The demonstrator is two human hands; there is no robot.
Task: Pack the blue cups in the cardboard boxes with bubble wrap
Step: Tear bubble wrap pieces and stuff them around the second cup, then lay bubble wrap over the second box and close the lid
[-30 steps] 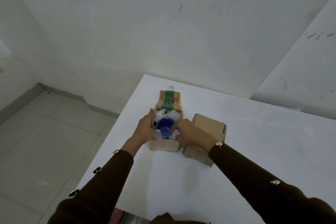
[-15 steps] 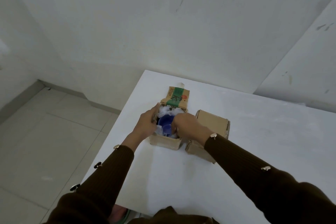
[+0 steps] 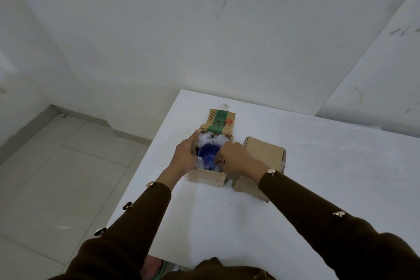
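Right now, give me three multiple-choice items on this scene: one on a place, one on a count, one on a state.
1. Where is the cup? A on the floor; B in the open box; C on a shelf
2. How many boxes stand on the table? A one; B two; C four
3. The plain box is: A shut; B open; C crushed flat

Answers: B, the cup sits inside amid bubble wrap; B, two stand side by side; A, its top is closed.
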